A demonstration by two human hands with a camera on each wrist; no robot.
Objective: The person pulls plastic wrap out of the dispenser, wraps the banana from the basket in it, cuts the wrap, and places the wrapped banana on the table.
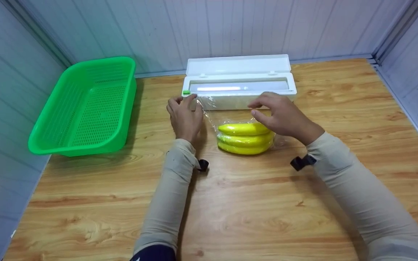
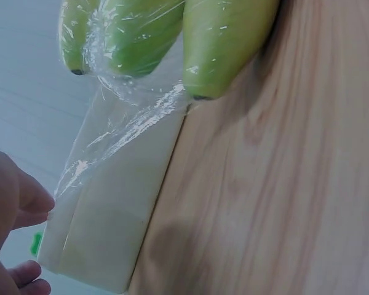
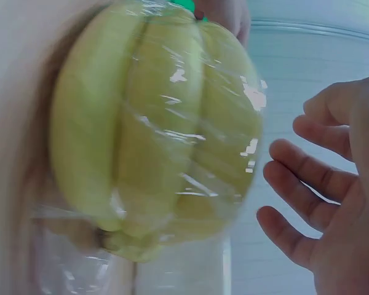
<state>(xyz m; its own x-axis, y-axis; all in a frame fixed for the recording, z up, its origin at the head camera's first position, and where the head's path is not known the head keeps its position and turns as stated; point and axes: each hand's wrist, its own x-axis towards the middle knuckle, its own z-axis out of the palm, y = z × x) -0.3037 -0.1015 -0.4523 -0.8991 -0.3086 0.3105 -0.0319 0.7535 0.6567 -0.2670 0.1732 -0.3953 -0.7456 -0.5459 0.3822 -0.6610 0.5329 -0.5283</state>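
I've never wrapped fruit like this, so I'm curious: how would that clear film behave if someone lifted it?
Probably floppy: the clear film creases between the bananas and the white box. It's likely very light, since it looks thin enough to see through. It may cling too, as it lies close over the bananas.

Pale panelled walls (image 1: 230, 29) border a wood-grain tabletop (image 1: 249, 210).
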